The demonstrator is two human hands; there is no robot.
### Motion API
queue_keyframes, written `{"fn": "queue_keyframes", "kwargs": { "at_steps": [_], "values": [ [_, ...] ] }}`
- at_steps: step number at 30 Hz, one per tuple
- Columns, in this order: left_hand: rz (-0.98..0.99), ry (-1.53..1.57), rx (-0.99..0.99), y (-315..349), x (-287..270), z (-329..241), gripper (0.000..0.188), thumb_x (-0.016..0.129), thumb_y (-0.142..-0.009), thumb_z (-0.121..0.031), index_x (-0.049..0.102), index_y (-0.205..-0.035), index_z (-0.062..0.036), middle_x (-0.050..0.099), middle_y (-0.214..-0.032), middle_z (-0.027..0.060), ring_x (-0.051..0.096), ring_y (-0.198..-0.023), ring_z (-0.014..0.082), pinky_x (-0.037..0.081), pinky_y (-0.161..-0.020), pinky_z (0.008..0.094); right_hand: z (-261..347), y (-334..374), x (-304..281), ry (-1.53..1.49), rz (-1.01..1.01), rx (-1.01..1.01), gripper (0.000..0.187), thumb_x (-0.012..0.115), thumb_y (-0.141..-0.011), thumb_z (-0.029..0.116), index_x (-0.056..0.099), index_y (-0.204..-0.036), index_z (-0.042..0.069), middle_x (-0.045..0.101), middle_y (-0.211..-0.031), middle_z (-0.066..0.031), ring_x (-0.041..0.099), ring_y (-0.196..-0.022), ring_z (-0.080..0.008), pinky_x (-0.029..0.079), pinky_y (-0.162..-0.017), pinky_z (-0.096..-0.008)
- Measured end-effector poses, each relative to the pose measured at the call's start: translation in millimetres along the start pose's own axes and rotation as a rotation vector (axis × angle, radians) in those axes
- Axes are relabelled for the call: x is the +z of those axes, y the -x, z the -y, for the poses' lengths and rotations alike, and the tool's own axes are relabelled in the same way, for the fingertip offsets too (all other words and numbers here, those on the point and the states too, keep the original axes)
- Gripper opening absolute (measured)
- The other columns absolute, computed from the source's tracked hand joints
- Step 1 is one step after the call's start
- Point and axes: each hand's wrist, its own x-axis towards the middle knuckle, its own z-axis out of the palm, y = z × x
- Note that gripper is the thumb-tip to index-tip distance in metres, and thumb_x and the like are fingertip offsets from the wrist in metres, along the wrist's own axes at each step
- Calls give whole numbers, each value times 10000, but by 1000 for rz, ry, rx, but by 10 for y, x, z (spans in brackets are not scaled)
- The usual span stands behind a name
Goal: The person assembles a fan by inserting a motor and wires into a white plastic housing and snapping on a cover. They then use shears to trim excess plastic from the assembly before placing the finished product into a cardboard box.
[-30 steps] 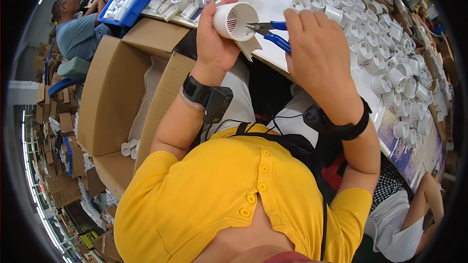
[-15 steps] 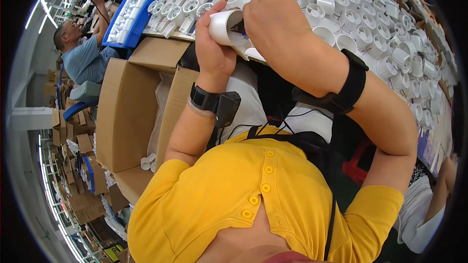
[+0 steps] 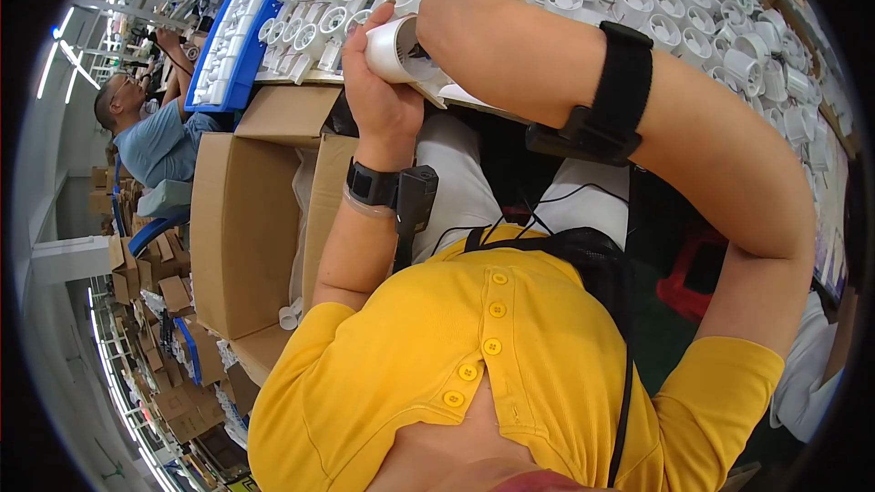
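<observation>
My left hand (image 3: 380,91) is wrapped round a white cylindrical housing (image 3: 386,53), held tilted above the table's near edge with its open end toward the right. Dark inner parts show inside that opening. Bent at the wrist, my right hand (image 3: 469,23) is at the housing's open end. Its fingers are curled and mostly turned out of sight, so what they pinch, if anything, cannot be made out. Rows of similar white round housings (image 3: 633,5) cover the table beyond both hands. Black straps with small devices are on both of my wrists.
At the left stands an open cardboard box (image 3: 260,228) with a few white pieces inside. A blue tray (image 3: 251,59) of white parts lies at the far left of the table. One co-worker (image 3: 155,141) sits beyond it; another person's white sleeve (image 3: 807,383) shows at the right.
My right elbow has swung outward and the right forearm lies flatter, while that hand stays at the housing's opening. The left hand still holds the housing. The whole view has shifted slightly.
</observation>
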Motion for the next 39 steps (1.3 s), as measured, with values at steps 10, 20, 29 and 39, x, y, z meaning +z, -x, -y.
{"fn": "queue_keyframes", "kwargs": {
  "at_steps": [10,20,29,39],
  "values": [
    [-42,-53,35,-60,-105,90,431,352,-930,-359,538,-1140,-32,595,-1082,114,573,-1017,241,458,-895,382,66,-172,174,-179,21,106,334,763,-579,227,691,-904,193,629,-764,17,608,-734,-181,416,-546,-297],
    [-67,-42,47,13,-18,85,423,373,-916,-372,547,-1123,-47,604,-1059,108,576,-985,219,460,-876,365,-58,51,-84,64,97,-121,332,757,-629,296,705,-948,218,674,-906,44,646,-803,-153,474,-632,-333],
    [-88,-36,93,-12,-17,99,394,382,-913,-369,542,-1098,-59,608,-1020,102,587,-952,223,463,-859,353,232,-1,-83,74,107,295,268,737,-659,237,708,-918,171,682,-849,-8,663,-762,-184,505,-624,-308],
    [-110,-62,167,-34,-94,49,340,414,-904,-329,567,-1037,-56,615,-976,99,592,-929,220,475,-832,351,108,-162,501,-266,-356,79,227,710,-653,193,702,-870,128,666,-811,-56,651,-720,-228,491,-587,-346]
  ]
}}
